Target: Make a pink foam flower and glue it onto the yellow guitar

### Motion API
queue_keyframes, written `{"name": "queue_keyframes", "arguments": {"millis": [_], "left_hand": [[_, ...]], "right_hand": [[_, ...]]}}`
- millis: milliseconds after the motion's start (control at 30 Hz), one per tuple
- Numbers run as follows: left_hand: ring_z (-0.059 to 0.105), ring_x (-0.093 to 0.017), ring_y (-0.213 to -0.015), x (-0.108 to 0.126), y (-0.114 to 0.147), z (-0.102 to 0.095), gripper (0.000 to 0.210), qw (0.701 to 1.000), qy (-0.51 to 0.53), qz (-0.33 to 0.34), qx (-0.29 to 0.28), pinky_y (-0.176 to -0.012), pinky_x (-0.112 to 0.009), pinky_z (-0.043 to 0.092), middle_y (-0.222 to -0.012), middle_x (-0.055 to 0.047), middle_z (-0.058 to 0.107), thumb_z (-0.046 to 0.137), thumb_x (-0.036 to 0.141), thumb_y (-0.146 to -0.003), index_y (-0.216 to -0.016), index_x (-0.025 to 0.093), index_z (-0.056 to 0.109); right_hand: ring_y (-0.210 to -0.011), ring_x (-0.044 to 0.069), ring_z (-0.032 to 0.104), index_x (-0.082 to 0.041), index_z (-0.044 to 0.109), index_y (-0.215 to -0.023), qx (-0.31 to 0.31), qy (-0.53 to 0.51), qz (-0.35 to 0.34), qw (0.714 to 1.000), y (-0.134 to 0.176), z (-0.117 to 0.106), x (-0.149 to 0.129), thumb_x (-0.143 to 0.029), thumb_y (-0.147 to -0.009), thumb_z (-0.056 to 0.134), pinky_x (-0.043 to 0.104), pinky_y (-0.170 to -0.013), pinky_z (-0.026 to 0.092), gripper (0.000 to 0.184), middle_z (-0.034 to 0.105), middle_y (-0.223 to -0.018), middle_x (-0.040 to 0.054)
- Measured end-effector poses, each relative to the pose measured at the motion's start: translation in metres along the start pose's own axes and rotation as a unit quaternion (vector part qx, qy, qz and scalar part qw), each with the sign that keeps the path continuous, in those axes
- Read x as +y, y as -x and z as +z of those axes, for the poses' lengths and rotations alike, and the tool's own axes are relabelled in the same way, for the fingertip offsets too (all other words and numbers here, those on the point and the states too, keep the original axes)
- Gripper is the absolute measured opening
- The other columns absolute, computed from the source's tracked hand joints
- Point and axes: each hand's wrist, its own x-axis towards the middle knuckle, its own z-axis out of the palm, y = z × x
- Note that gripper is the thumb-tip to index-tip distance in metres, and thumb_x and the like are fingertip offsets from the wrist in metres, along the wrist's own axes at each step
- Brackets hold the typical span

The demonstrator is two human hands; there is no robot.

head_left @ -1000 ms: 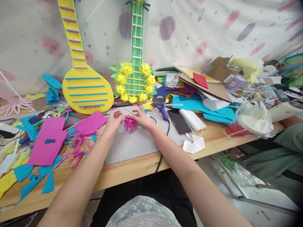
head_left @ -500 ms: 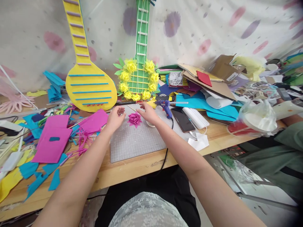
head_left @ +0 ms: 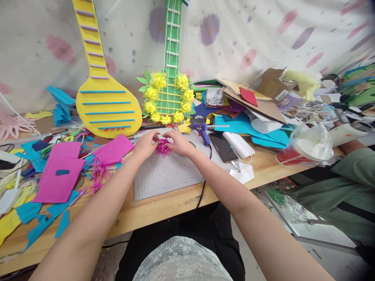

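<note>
One magenta flower (head_left: 163,150) sits over the far half of one grey gridded mat (head_left: 164,179), back from the front edge of the wooden counter (head_left: 152,210); its petals are pointed, layered and papery. Two hands flank it. The left hand (head_left: 147,143) and the right hand (head_left: 179,143) both have bent fingers at its sides; whether they pinch the petals cannot be told.

Right of the flower lie one blue glue gun (head_left: 202,134), one glossy dark phone (head_left: 223,147) and one smooth white block (head_left: 238,145). To the left are two overlapping flat magenta sheets (head_left: 60,181), with ragged blue scraps (head_left: 63,223) toward the counter's front edge.

Along the back edge stand two long-necked cutouts: one yellow cutout (head_left: 109,99), rounded, with five thin blue strips across its body, and one green cutout (head_left: 167,101), ringed by nine ruffled yellow roses (head_left: 158,81). Toward the right end, one tub (head_left: 307,152) sits in crinkled clear plastic.
</note>
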Motion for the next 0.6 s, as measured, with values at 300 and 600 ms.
{"name": "queue_keyframes", "arguments": {"millis": [300,600], "left_hand": [[0.06,-0.019,-0.075,-0.014,-0.003,-0.002,0.039,0.998,0.053,-0.018,0.008,-0.079,-0.031,0.043,-0.076,0.0,0.066,0.065,0.007,-0.062,-0.097,0.024,0.061],[0.06,-0.016,-0.074,-0.023,-0.008,-0.001,0.039,0.995,0.1,-0.006,-0.001,-0.075,-0.03,0.044,-0.076,0.001,0.063,0.067,0.011,-0.061,-0.098,0.021,0.057]], "right_hand": [[-0.092,0.019,0.056,-0.019,0.05,-0.107,0.001,-0.035,0.024,0.999,-0.018,0.007,-0.013,-0.016,-0.076,0.058,0.031,-0.081,0.041,0.032,0.064,-0.097,0.0053],[-0.077,0.016,0.06,-0.021,0.047,-0.1,-0.033,-0.044,0.071,0.996,-0.029,0.013,-0.006,-0.013,-0.072,0.059,0.027,-0.068,0.041,0.031,0.067,-0.084,0.001]]}}
